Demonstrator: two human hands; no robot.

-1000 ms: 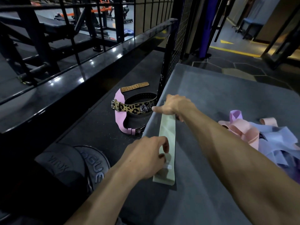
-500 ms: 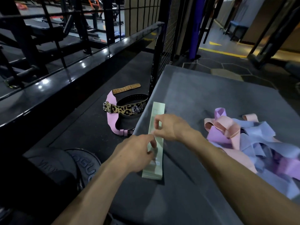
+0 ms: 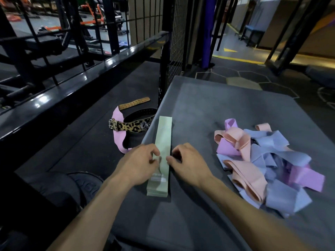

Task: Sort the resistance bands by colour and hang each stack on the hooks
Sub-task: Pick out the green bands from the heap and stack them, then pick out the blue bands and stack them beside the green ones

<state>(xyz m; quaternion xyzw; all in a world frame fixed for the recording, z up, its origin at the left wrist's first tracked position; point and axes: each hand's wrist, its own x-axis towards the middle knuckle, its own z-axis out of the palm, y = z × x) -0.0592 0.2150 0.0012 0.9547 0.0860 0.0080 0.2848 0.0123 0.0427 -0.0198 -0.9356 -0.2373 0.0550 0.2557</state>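
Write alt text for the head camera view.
Both hands, left hand and right hand, hold a neat green band stack by its sides on a grey mat; unsorted pink, peach and lilac bands lie right.

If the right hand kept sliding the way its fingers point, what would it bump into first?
Its fingers point left, so the right hand would meet the green band stack first; its thumb already looks to be touching the stack's edge. Just past the stack is the left hand.
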